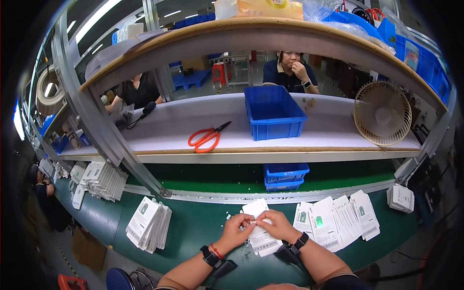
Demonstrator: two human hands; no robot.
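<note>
Both forearms are reaching over the near edge of the green desk (198,224) and slanting inward, so that the left hand (235,231) and the right hand (276,226) are meeting near the middle of its length. The elbows are lying wide apart. Each wrist is carrying a dark band, and the left is also wearing a red bracelet (217,250).

The left hand is pointing forward and to the right, its fingers bending and its thumb and forefinger pinching; the right hand is mirroring it from the other side, knuckles arching upward and fingers curling under. Both grips are standing nearly closed, with their fingertips touching or almost touching; whatever they are pinching is too small to tell.

Directly beneath the fingertips, a small pile of white printed cards (265,246) is lying between the two hands, reaching toward the desk's near edge. A fanned row of similar cards (325,224) is lying toward the right end of the desk, beside the right hand, and a leaning stack (144,220) is resting toward the left end, well apart from the left hand.
</note>
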